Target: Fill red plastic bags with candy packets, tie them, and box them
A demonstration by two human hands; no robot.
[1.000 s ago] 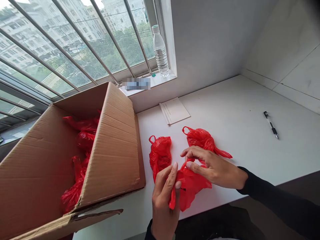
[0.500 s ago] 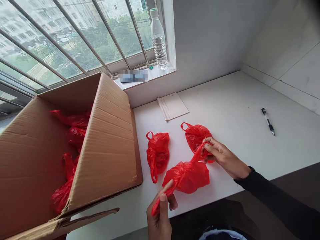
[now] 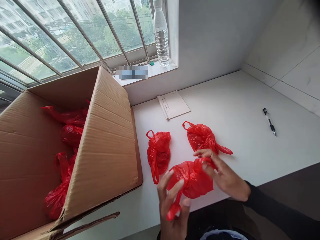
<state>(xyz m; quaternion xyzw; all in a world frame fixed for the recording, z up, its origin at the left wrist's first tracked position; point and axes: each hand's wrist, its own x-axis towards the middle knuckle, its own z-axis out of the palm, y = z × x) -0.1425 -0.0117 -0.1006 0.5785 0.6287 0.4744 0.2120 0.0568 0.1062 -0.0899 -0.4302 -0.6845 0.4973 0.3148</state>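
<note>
Both my hands hold a red plastic bag bundle [image 3: 192, 179] just above the near edge of the white table [image 3: 240, 110]. My left hand [image 3: 173, 206] pinches the lower handle end of the bundle. My right hand [image 3: 225, 175] grips its upper handle at the right side. Two more knotted red bags lie on the table behind, one at the left [image 3: 158, 152] and one at the right [image 3: 203, 137].
A large open cardboard box [image 3: 107, 133] with several red bags inside stands at the left. A paper pad [image 3: 173, 104] lies near the wall, a pen [image 3: 269, 121] at the right. A water bottle [image 3: 161, 33] stands on the window sill.
My hands had pulled the bag's two handles apart; now they have come back together around the bundle, the right hand moving down and the left hand up toward it.
</note>
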